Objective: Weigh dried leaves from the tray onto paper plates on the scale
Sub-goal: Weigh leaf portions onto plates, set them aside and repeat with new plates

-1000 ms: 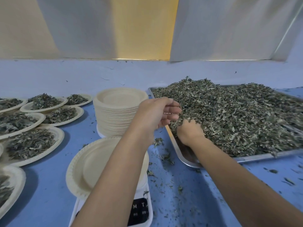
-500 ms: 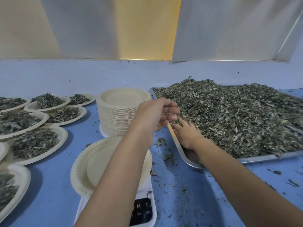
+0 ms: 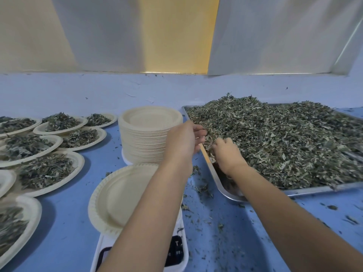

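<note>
Both forearms are stretched forward over the blue worktop [image 3: 66, 222]. The left hand [image 3: 183, 141] is held above the left rim of the rectangular silver metal tray [image 3: 314, 191], with its back turned to the camera and its fingers curled inward toward the leaves. Whether anything is held in it cannot be told from this angle. The right hand [image 3: 225, 154] is lowered palm-down just inside the same rim. Its fingers are bent and sunk into the heap of dried grey-green leaves [image 3: 284, 142], a clump of which appears to be gripped. The two hands are set close together but are not touching.

The tray is covered by the heap, except for a bare patch of metal at the near-left corner beneath the right wrist. An empty round cream paper plate [image 3: 117, 199] is seated on the white digital scale [image 3: 177, 250] and is partly covered by the left forearm. A tall stack of cream paper plates [image 3: 145, 138] is stood just behind it, beside the tray. Further left, several paper plates loaded with leaves [image 3: 45, 169] are laid out with their rims overlapping. Loose leaf crumbs [image 3: 202, 187] are scattered on the worktop between scale and tray.
</note>
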`<control>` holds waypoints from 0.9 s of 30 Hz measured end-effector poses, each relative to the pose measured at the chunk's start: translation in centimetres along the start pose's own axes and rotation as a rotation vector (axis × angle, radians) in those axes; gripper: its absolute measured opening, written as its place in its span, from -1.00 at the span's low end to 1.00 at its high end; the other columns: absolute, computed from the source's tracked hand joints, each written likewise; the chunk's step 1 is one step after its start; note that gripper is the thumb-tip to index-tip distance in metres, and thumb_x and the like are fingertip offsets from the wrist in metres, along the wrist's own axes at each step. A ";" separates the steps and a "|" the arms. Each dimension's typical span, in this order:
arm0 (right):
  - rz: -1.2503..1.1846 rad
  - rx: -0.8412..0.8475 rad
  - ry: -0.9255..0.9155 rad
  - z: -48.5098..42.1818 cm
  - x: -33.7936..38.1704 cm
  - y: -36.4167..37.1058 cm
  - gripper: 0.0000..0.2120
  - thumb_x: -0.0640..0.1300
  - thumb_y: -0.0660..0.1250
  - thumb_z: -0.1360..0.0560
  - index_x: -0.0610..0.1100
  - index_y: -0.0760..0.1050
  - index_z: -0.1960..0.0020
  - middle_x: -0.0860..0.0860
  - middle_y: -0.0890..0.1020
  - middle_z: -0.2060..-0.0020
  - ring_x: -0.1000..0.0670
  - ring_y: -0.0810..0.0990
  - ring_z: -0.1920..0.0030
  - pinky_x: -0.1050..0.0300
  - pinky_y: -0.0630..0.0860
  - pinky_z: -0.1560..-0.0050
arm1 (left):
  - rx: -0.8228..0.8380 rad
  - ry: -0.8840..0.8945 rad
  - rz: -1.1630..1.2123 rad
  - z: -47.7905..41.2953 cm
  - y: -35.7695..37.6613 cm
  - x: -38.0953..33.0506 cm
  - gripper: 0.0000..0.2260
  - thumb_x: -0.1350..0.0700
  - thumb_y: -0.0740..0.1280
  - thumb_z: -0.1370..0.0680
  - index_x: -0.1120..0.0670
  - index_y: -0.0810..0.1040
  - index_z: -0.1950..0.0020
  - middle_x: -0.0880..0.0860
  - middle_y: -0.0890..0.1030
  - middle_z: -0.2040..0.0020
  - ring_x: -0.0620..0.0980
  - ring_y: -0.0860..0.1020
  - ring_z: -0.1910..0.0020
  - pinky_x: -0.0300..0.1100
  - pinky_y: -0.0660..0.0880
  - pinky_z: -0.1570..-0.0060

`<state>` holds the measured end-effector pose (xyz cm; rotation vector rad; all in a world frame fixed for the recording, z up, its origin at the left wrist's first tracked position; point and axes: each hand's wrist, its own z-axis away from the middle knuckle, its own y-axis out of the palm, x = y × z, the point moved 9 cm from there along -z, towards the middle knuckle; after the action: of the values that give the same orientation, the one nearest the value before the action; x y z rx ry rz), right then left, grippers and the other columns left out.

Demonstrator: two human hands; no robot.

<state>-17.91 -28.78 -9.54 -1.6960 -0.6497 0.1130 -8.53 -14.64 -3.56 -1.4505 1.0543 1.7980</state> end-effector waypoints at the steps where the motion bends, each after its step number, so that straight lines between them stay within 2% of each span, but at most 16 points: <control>1: -0.085 -0.061 0.008 0.0 -0.2 -0.8 -0.76 -0.26 0.04 -0.63 -0.29 0.36 -0.24 -0.24 0.41 -0.17 -0.21 0.40 -0.13 -0.03 0.35 -0.07 | -0.051 0.018 -0.010 -0.2 0.0 0.2 -0.81 0.21 0.14 -0.58 0.11 0.48 0.19 0.06 0.56 0.24 0.00 0.45 0.28 -0.22 0.36 0.31; 4: -0.437 -0.222 0.124 0.2 -1.8 -3.1 -0.71 -0.13 -0.01 -0.67 -0.27 0.40 -0.17 -0.16 0.49 0.01 -0.05 0.42 0.13 0.09 0.32 0.15 | -0.119 -0.024 0.023 -1.0 0.6 1.7 -0.88 0.22 0.11 -0.57 0.11 0.41 0.10 0.09 0.41 0.15 -0.02 0.35 0.18 -0.12 0.32 0.15; 7: -0.819 -0.286 0.335 0.7 -3.9 -3.4 -0.68 -0.07 -0.02 -0.67 -0.23 0.39 -0.22 0.01 0.46 0.23 0.07 0.39 0.29 0.16 0.32 0.30 | -0.069 -0.213 0.138 -1.8 2.5 4.4 -0.78 0.14 0.10 -0.62 0.13 0.44 -0.21 0.08 0.50 0.00 -0.03 0.42 0.15 -0.14 0.40 0.08; 9: -1.096 -0.266 0.498 1.3 -4.8 -2.5 -0.67 -0.11 -0.03 -0.67 -0.19 0.39 -0.30 0.03 0.44 0.22 0.10 0.36 0.30 0.20 0.34 0.20 | -0.026 -0.296 0.230 -2.1 3.7 5.7 -0.76 0.12 0.09 -0.64 0.16 0.44 -0.22 0.10 0.50 0.00 -0.02 0.43 0.11 -0.15 0.41 -0.04; 11: -1.262 -0.229 0.647 1.9 -5.4 -1.7 -0.64 -0.18 -0.05 -0.66 -0.12 0.37 -0.37 -0.02 0.50 -0.04 0.04 0.47 0.06 0.06 0.35 -0.08 | 0.007 -0.351 0.283 -2.0 4.6 6.7 -0.72 0.10 0.08 -0.65 0.20 0.45 -0.23 0.14 0.51 -0.07 0.02 0.48 -0.02 -0.12 0.37 -0.25; 12: -1.344 -0.218 0.725 2.3 -5.7 -1.4 -0.67 -0.18 -0.03 -0.65 -0.13 0.40 -0.32 -0.07 0.49 -0.16 -0.03 0.47 -0.12 -0.01 0.33 -0.21 | 0.018 -0.368 0.295 -2.1 4.8 7.1 -0.68 0.08 0.08 -0.65 0.20 0.40 -0.33 0.15 0.49 -0.22 0.05 0.46 -0.19 -0.10 0.33 -0.31; 13: -1.415 -0.207 0.781 2.6 -5.8 -1.0 -0.73 -0.17 -0.01 -0.64 -0.15 0.43 -0.19 -0.08 0.49 -0.15 -0.08 0.46 -0.17 -0.05 0.33 -0.25 | 0.019 -0.377 0.304 -2.1 4.8 7.4 -0.63 0.07 0.07 -0.66 0.19 0.32 -0.43 0.15 0.42 -0.35 0.06 0.39 -0.33 -0.09 0.30 -0.31; 14: -1.456 -0.193 0.806 2.7 -5.8 -0.8 -0.78 -0.16 0.01 -0.63 -0.15 0.43 -0.05 -0.08 0.50 -0.05 -0.06 0.50 -0.07 -0.03 0.41 -0.17 | 0.019 -0.374 0.324 -2.2 4.9 7.6 -0.59 0.06 0.07 -0.66 0.19 0.26 -0.47 0.14 0.38 -0.40 0.05 0.34 -0.38 -0.08 0.29 -0.32; 16: -1.531 -0.209 0.829 2.9 -5.7 -0.9 -0.79 -0.18 0.03 -0.62 -0.15 0.38 0.13 -0.05 0.50 0.15 -0.01 0.46 0.25 0.13 0.53 0.28 | 0.011 -0.362 0.347 -2.4 4.8 7.9 -0.59 0.05 0.08 -0.66 0.18 0.25 -0.47 0.13 0.46 -0.28 0.05 0.38 -0.31 -0.09 0.30 -0.30; 18: -1.619 -0.210 0.848 3.1 -5.5 -1.0 -0.77 -0.19 0.05 -0.60 -0.14 0.40 0.18 -0.06 0.53 0.24 -0.04 0.48 0.31 0.23 0.47 0.53 | 0.001 -0.350 0.371 -2.2 4.7 7.7 -0.59 0.04 0.09 -0.65 0.19 0.27 -0.46 0.11 0.50 -0.07 0.03 0.41 -0.19 -0.11 0.31 -0.30; 21: -1.699 -0.186 0.800 3.1 -4.3 -1.9 -0.76 -0.18 0.07 -0.60 -0.14 0.45 0.17 -0.08 0.65 0.24 -0.07 0.63 0.37 0.13 0.56 0.45 | 0.001 -0.331 0.380 -1.8 4.3 7.1 -0.67 0.08 0.07 -0.66 0.19 0.40 -0.35 0.11 0.52 -0.05 0.04 0.45 -0.16 -0.15 0.37 -0.23; 22: -1.741 -0.188 0.769 3.2 -3.6 -2.4 -0.76 -0.20 0.08 -0.60 -0.14 0.45 0.18 -0.06 0.66 0.32 -0.05 0.63 0.47 0.13 0.55 0.51 | 0.012 -0.314 0.387 -1.8 4.2 6.7 -0.73 0.10 0.05 -0.66 0.18 0.49 -0.16 0.11 0.55 0.02 0.03 0.49 -0.04 -0.21 0.45 -0.06; 23: -1.787 -0.179 0.719 3.2 -2.8 -3.0 -0.76 -0.21 0.09 -0.60 -0.15 0.46 0.17 -0.06 0.66 0.37 -0.03 0.62 0.52 0.11 0.54 0.55 | 0.009 -0.300 0.396 -1.7 3.9 6.2 -0.75 0.12 0.04 -0.65 0.14 0.47 0.08 0.09 0.55 0.19 -0.01 0.47 0.16 -0.26 0.46 0.19; 24: -1.833 -0.164 0.659 3.1 -1.8 -3.6 -0.77 -0.21 0.09 -0.60 -0.15 0.47 0.16 -0.06 0.66 0.37 -0.03 0.63 0.48 0.08 0.55 0.53 | 0.014 -0.296 0.413 -1.7 3.6 5.7 -0.72 0.12 0.04 -0.65 0.12 0.40 0.20 0.07 0.50 0.30 -0.05 0.41 0.28 -0.26 0.41 0.33; 25: -1.864 -0.139 0.597 3.1 -0.7 -4.2 -0.77 -0.21 0.10 -0.61 -0.16 0.48 0.13 -0.07 0.67 0.33 -0.05 0.64 0.41 0.05 0.59 0.47 | 0.021 -0.285 0.431 -1.7 3.1 5.2 -0.72 0.11 0.04 -0.65 0.12 0.41 0.18 0.07 0.50 0.27 -0.05 0.41 0.27 -0.25 0.40 0.31; 27: -1.914 -0.063 0.485 3.1 1.8 -5.2 -0.79 -0.19 0.11 -0.62 -0.19 0.50 0.06 -0.11 0.68 0.19 -0.09 0.65 0.22 0.04 0.62 0.29 | 0.061 -0.257 0.464 -1.3 2.1 3.8 -0.69 0.07 0.02 -0.66 0.20 0.47 -0.18 0.16 0.53 -0.12 0.04 0.52 -0.08 -0.15 0.43 -0.05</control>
<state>-19.57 -24.76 -5.01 -0.5115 -1.5716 -1.5762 -10.50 -16.95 -6.94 -0.9527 1.3711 2.1763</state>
